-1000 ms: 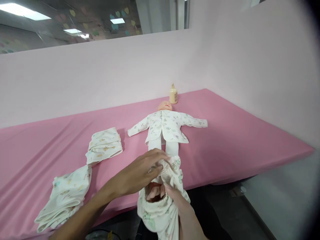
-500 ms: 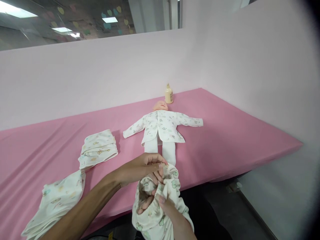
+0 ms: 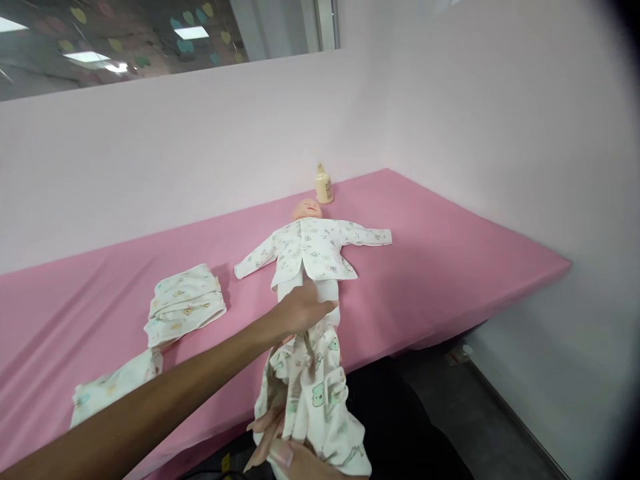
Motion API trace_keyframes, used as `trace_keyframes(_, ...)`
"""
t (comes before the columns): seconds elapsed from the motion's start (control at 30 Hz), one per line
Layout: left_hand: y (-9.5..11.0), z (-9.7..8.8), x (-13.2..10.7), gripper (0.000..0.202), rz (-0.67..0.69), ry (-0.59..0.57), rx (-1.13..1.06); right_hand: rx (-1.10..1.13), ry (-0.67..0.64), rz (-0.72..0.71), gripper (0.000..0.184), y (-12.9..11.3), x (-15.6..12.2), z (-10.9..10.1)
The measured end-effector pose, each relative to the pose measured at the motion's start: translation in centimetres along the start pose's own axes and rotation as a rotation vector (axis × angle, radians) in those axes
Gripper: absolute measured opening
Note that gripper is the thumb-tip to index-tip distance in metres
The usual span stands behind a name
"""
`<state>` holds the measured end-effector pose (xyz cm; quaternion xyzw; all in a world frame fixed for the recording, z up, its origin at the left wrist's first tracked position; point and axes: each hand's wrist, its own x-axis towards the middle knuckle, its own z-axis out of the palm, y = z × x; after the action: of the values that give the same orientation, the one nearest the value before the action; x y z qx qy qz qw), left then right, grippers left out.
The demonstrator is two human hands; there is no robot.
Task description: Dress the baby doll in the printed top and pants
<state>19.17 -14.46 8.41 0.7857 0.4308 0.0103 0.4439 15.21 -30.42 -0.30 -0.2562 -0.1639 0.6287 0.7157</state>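
Bare pink tabletop (image 3: 450, 267) lies open at three o'clock of the doll (image 3: 310, 253), while folded clothes (image 3: 185, 303) crowd nine o'clock and a bottle (image 3: 323, 185), seemingly near the wall (image 3: 200, 153), blocks twelve.

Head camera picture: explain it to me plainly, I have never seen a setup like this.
No machine here: a person wears a camera on the head, looking down at their bare hands. The left hand reaches to the legs of a doll lying face up on the pink table and holds the top of a small printed garment. The right hand, nearest the camera, pinches its lower end. Beside the doll lie folded clothes and another loose piece; a bottle stands behind its head.
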Motion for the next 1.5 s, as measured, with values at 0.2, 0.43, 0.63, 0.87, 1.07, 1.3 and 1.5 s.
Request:
trace_keyframes(0.2, -0.1, 2.5, 0.3, 0.081, -0.083, 0.035, -0.006, -0.119, 0.019, -0.071, 0.025, -0.6, -1.4, 0.3)
trace_keyframes(0.43, -0.4, 3.8, 0.3, 0.072, -0.178, 0.078, -0.39, -0.058, -0.004, -0.081, 0.046, -0.8, -0.8, 0.5)
trace_keyframes(0.63, 0.8, 2.2, -0.6, 0.032, -0.011, -0.144, -0.789, 0.084, 0.202, -0.108, 0.04, -0.4, -0.8, -1.6)
trace_keyframes(0.87, -0.8, 2.4, -0.7, 0.043, 0.005, -0.144, -0.747, 0.419, 0.357, -0.134, 0.033, -6.9, -0.6, -2.2)
trace_keyframes(1.07, -0.9, 3.5, -0.9, 0.064, 0.009, -0.095, -0.67, 0.437, 0.349, -0.134, 0.037, -7.9, -1.7, -1.7)
trace_keyframes(1.3, -1.4, 3.9, -0.9, 0.074, 0.104, -0.044, -0.535, 0.346, 0.442, -0.084, 0.046, -8.2, -2.0, -1.2)
trace_keyframes(1.5, -1.9, 4.4, -0.4, 0.074, 0.151, -0.014, -0.491, 0.248, 0.42, -0.057, 0.049, -8.4, 0.0, -1.0)
